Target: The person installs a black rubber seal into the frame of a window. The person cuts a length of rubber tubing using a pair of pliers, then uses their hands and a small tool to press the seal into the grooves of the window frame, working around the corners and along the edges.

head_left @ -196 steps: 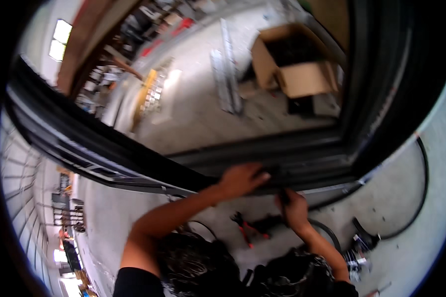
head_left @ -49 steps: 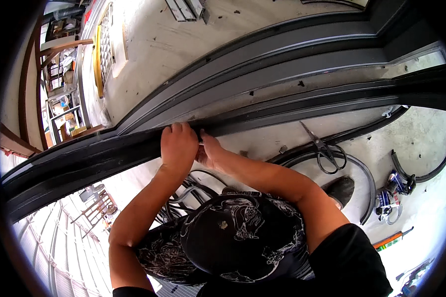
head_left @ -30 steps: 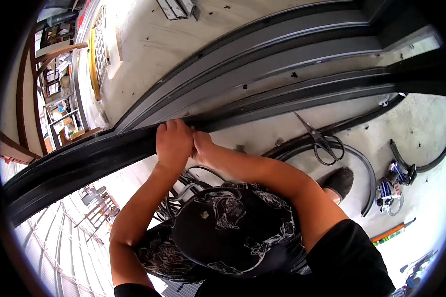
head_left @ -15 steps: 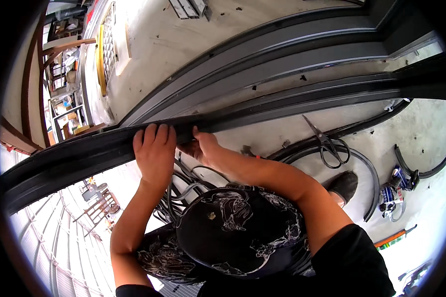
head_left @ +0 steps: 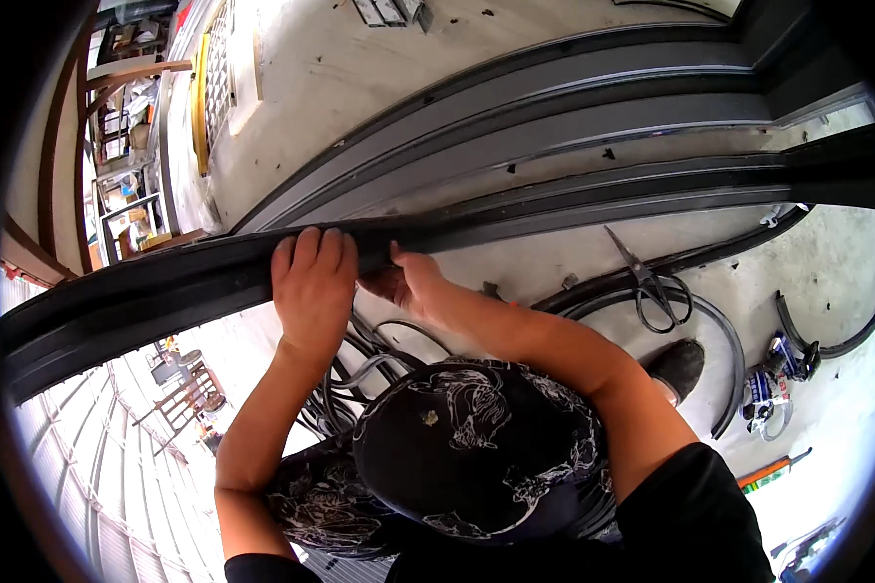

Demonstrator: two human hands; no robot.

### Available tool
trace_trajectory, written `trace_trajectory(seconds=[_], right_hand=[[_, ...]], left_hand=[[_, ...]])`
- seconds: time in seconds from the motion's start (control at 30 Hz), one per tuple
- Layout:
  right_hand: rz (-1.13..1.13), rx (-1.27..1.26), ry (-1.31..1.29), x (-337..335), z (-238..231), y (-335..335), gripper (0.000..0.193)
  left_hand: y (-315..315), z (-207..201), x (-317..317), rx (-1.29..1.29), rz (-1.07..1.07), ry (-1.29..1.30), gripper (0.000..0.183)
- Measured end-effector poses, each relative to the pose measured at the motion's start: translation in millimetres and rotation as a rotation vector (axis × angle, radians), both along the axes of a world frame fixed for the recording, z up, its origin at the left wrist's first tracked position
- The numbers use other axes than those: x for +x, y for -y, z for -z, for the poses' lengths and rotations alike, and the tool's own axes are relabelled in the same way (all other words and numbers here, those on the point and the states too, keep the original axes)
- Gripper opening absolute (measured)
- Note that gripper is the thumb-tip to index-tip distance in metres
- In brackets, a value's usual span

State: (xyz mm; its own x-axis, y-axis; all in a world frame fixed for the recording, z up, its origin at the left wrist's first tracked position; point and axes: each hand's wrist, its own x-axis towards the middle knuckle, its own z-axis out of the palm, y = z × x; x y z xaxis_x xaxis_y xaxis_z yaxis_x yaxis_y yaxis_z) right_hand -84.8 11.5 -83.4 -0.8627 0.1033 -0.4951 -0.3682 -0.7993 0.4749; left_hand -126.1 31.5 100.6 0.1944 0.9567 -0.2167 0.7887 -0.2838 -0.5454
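Note:
A long dark grey metal frame bar (head_left: pixel 165 296) runs across in front of me, from the far left towards the right. My left hand (head_left: pixel 313 282) lies over it, fingers bent over the far edge and pressed together. Close to its right, my right hand (head_left: pixel 413 282) grips the near side of the same bar. Its thumb points up against the bar, while the other fingers are partly hidden beneath. Whether a thin strip lies under my fingers I cannot make out. Black-handled scissors (head_left: pixel 651 282) lie open on the floor to the right, across black strips (head_left: pixel 603 287).
More parallel frame bars (head_left: pixel 554 131) stretch beyond, joined at a corner on the right. Coiled black and grey strips (head_left: pixel 365 374) lie below my hands. A dark shoe (head_left: pixel 679 367), a blue-and-white package (head_left: pixel 766 389) and an orange-handled tool (head_left: pixel 770 470) are at the right.
The whole view has shifted slightly, so most things sit a little further right and lower. Both hands keep nearly the same place and hold on the bar.

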Motion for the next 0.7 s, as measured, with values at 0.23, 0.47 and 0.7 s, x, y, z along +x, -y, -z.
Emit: trace_trajectory(seconds=[0.23,0.47,0.7], right_hand=[[-0.469,0.295,0.209,17.6,5.5,-16.0,0.034],[-0.449,1.685,0.362,85.6,-48.6,-95.4,0.018],[-0.758,2.67,0.371,111.1,-143.3,-176.9,0.017]], left_hand=[[4.2,1.0,-3.8,-0.038,0.078,0.205,0.03],[55.9,-42.8,6.3,-0.047,-0.111,0.653,0.022],[116.8,-10.8,-25.8,0.334,-1.036,0.981,0.044]])
